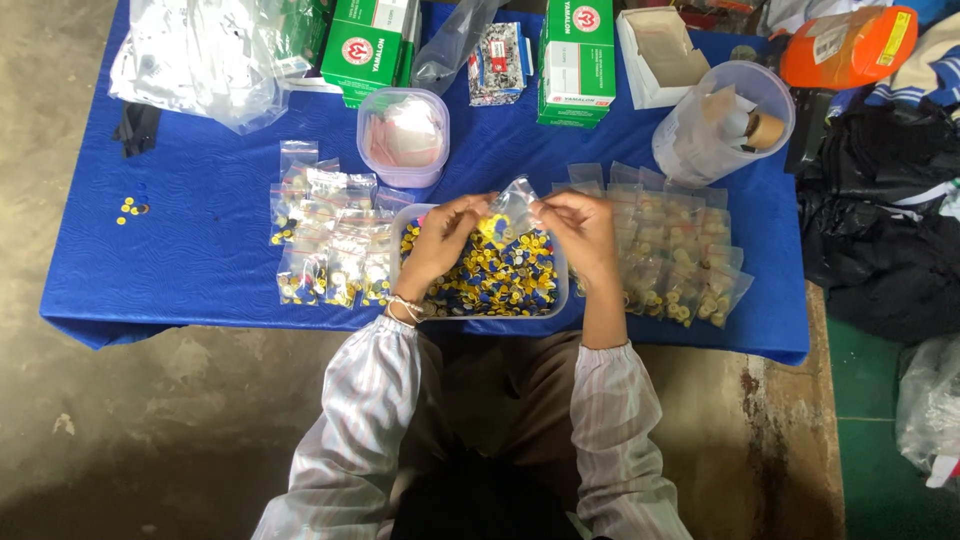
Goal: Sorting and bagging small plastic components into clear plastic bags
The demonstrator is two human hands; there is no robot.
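Left hand [443,243]: raised over the tray, fingertips pinched on the left edge of a small clear bag [512,203]; beaded bracelet at the wrist.
Right hand [582,228]: fingers closed on the bag's right edge, thumb and forefinger pressed together; inner side of the grip hidden.
Small clear bag: held between both hands above the tray, near the middle of the table's front edge; a few yellow pieces showing inside, exact number too small to tell.
Clear tray [562,285]: at the front edge of the blue table [190,240], full of small yellow and dark blue round pieces [500,280]; left part covered by the left hand.
Filled bags, left [325,240]: overlapping pile just left of the tray; contents blurred by glare.
Filled bags, right [680,260]: larger pile just right of the tray, reaching toward the front right corner; partly behind the right forearm.
Lidded tub [403,135]: behind the tray, pinkish contents indistinct.
Round clear container [722,122]: near the back right, holding paper scraps and a tape roll.
Green and white boxes [578,60]: along the back edge, tops cut off by the frame.
Loose yellow pieces [128,208]: near the left edge, well apart from the hands.
Crumpled plastic sheet [215,55]: back left corner, partly out of frame.
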